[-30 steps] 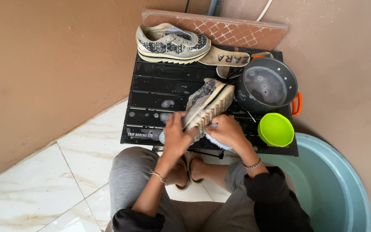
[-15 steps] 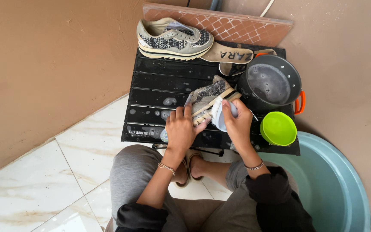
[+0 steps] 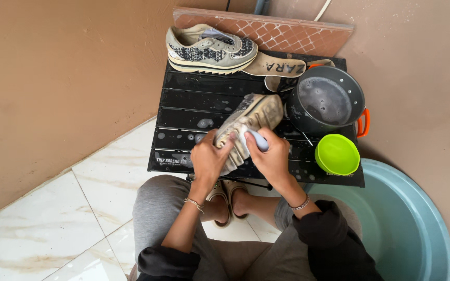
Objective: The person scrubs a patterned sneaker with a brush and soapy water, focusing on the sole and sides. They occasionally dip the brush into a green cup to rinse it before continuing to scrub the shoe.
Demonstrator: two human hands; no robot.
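A beige, worn fabric sneaker (image 3: 248, 125) is held on its side on a black slatted table (image 3: 183, 112), soap suds scattered over the wet slats. The left hand (image 3: 209, 158) is clamped around the heel end of this shoe, fingers curled over the upper, so the shoe is pinned just ahead of the palm. From that hand the shoe's long axis runs forward and to the right, toe pointing away from the body toward a dark grey cooking pot with orange handles (image 3: 329, 101). The right hand (image 3: 272, 156) is closed around a small pale blue brush or sponge (image 3: 259, 139), which is pressed against the side of the shoe just beside the left hand's fingertips; its exact kind cannot be told. Both hands are touching the shoe, the left at the near end, the right slightly farther along. Beyond the hands a second matching sneaker (image 3: 209, 49) and a loose insole (image 3: 282, 66) are seen. To the right of the right hand a lime green plastic bowl (image 3: 337, 154) sits, with a light blue plastic basin (image 3: 407, 229) below it.
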